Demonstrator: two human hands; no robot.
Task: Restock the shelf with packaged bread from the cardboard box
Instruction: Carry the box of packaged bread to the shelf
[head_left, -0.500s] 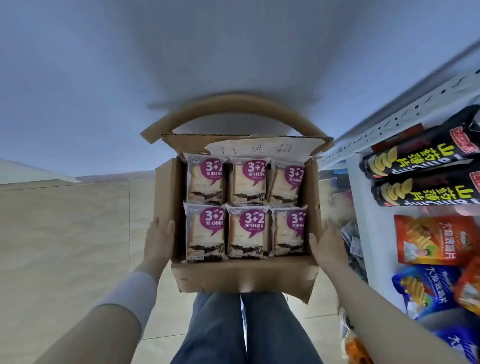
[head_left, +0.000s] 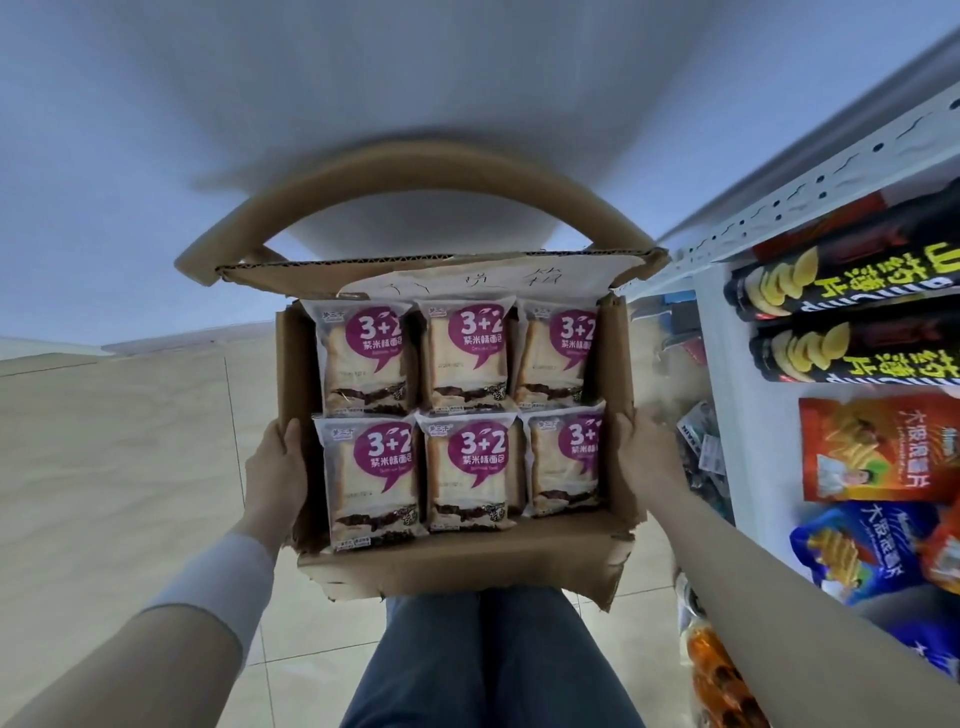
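Note:
An open cardboard box (head_left: 457, 564) is held up in front of me over my legs. Inside lie several packaged breads (head_left: 470, 478) in clear wrappers with purple "3+2" labels, in two rows of three. My left hand (head_left: 275, 478) grips the box's left wall, thumb over the rim. On the opposite wall my right hand (head_left: 647, 457) grips the same way. The far flaps (head_left: 415, 208) stand open. The white shelf (head_left: 727, 364) rises just to the right of the box.
The shelf holds black chip tubes (head_left: 852, 291), an orange chip bag (head_left: 878, 447) and a blue chip bag (head_left: 867, 545). Small packets (head_left: 701, 452) fill a lower level beside my right wrist. Beige tiled floor (head_left: 119, 467) spreads left; a white wall is ahead.
The box has come slightly closer to me and a little lower; both hands keep the same grip on its sides.

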